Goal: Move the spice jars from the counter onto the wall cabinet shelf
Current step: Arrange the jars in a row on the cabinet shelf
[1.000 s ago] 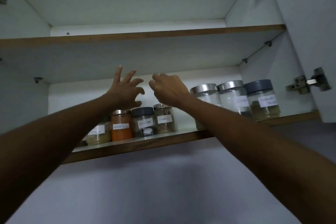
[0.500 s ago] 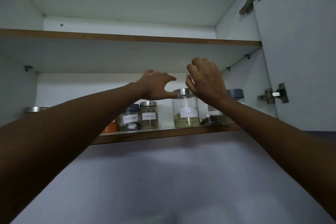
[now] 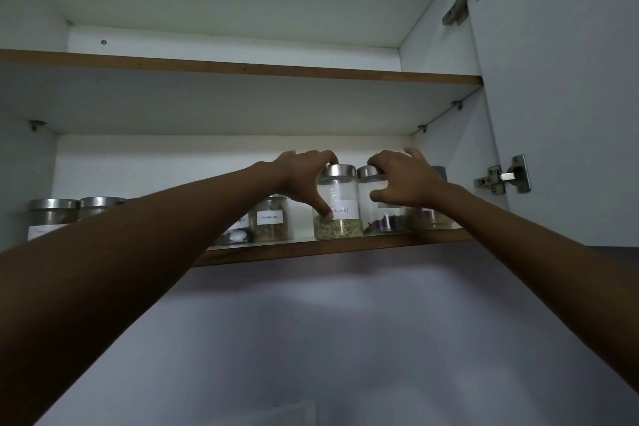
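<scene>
A row of labelled glass spice jars stands on the lower cabinet shelf (image 3: 332,247). My left hand (image 3: 301,180) wraps the fennel jar (image 3: 340,218), fingers over its steel lid and thumb on the glass. My right hand (image 3: 404,180) grips the neighbouring steel-lidded jar (image 3: 383,221) by its top. A grey-lidded jar (image 3: 430,220) stands behind my right wrist, mostly hidden. To the left are a cinnamon jar (image 3: 271,220), a jar partly behind my left forearm (image 3: 237,232), and two steel-lidded jars (image 3: 52,218) at the far left.
The upper shelf (image 3: 242,69) hangs above the jars. The open cabinet door (image 3: 560,97) with two hinges stands at the right. A pale wall (image 3: 328,339) lies below the shelf.
My left hand has closed onto the fennel jar, thumb down its side. My right hand moved right from the fennel jar's lid onto the neighbouring jar's lid. The camera has tilted slightly.
</scene>
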`<action>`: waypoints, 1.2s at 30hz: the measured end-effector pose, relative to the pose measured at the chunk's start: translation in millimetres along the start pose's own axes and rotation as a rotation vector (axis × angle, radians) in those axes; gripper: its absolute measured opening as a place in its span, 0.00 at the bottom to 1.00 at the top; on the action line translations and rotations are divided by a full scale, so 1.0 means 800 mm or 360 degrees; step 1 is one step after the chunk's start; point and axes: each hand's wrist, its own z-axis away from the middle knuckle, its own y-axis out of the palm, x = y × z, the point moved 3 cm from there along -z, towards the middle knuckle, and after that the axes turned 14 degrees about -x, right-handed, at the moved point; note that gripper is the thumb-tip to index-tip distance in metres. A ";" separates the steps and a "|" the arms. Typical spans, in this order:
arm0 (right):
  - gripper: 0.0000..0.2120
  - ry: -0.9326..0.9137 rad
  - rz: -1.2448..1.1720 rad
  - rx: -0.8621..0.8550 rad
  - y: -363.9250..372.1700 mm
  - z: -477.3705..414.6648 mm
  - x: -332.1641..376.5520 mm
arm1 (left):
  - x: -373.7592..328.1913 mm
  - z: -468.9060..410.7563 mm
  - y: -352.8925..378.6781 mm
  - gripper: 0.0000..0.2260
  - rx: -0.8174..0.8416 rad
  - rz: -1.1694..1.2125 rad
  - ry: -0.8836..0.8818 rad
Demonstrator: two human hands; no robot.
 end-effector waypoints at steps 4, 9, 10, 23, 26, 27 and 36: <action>0.34 0.0058 -0.0186 0.0376 -0.003 -0.013 -0.001 | -0.001 -0.001 0.006 0.45 0.0034 -0.0093 -0.0012; 0.42 0.0085 -0.0140 0.0608 -0.003 -0.012 -0.009 | -0.002 0.005 0.011 0.46 0.0035 -0.0060 -0.0066; 0.43 0.0094 -0.0153 0.0602 -0.003 -0.010 -0.009 | -0.003 0.007 0.012 0.46 0.0015 -0.0049 -0.0071; 0.41 -0.0014 0.0089 0.0545 0.010 -0.020 0.002 | 0.010 0.005 0.035 0.46 -0.0096 -0.0126 -0.0067; 0.40 -0.0027 0.0104 0.0553 0.020 -0.025 0.005 | 0.018 0.002 0.044 0.46 -0.0061 -0.0142 -0.0083; 0.40 -0.0028 0.0108 0.0557 0.024 -0.026 0.006 | 0.020 0.001 0.047 0.46 -0.0050 -0.0157 -0.0086; 0.41 0.0007 0.0134 0.0600 0.067 -0.044 0.010 | 0.039 -0.014 0.076 0.46 0.0003 -0.0301 -0.0099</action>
